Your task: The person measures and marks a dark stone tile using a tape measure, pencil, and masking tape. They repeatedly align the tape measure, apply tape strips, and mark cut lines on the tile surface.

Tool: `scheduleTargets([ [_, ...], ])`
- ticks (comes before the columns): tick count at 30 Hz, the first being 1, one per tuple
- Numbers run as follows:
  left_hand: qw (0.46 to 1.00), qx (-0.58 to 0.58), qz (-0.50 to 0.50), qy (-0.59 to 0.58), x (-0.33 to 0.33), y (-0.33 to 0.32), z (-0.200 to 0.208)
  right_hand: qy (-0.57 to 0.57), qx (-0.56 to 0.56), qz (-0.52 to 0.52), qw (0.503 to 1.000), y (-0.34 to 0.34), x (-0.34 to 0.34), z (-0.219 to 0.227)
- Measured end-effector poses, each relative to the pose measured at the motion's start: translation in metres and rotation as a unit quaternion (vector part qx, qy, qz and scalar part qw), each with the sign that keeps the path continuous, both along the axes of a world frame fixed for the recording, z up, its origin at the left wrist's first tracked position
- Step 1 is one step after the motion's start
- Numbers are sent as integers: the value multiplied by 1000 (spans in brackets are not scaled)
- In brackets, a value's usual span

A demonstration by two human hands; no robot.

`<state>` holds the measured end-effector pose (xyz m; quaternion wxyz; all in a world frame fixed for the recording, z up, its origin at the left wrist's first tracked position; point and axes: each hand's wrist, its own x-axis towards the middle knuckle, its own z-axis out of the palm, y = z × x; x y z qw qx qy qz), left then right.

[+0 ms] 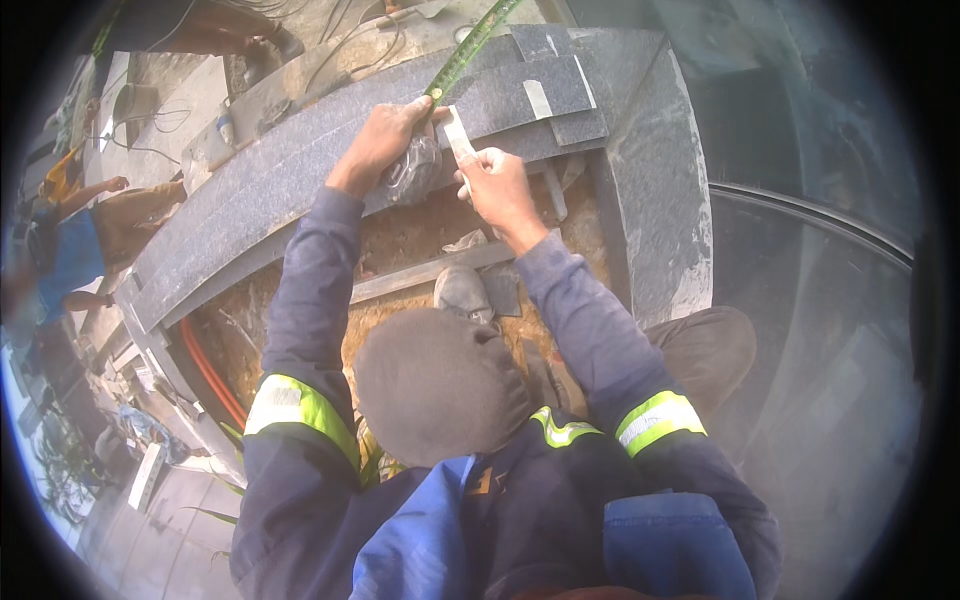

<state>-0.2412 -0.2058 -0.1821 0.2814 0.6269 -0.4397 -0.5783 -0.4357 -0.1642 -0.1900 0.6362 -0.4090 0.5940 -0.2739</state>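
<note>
My left hand [385, 145] is closed at the near end of a green strip [465, 55], which runs up past the slabs. What its fingers pinch is partly hidden. A crumpled-looking, greyish, shiny bundle [412, 172] sits just below that hand. My right hand [497, 195] grips a narrow white strip [457, 130] between thumb and fingers. The strip's upper end reaches close to my left fingertips. Both hands are over the front edge of grey stone slabs [500, 98], stacked in overlapping layers. A short white piece of tape [537, 98] lies across the top slab.
Under the hands is a dirt-filled hollow [400, 240] crossed by a wooden bar [425, 275]. My bent knee [440, 390] is in front. Dark glass panels [810, 260] stand to the right. Orange pipes [212, 370] rise at left. People [75, 250] are at far left.
</note>
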Motion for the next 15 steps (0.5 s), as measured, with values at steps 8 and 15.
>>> scheduleTargets([
  [8,999,17,31,17,-5,1,3,12,82,-7,997,2,-1,-6],
  [15,995,50,55,62,-7,1,6,-16,178,-36,983,-4,4,-6],
])
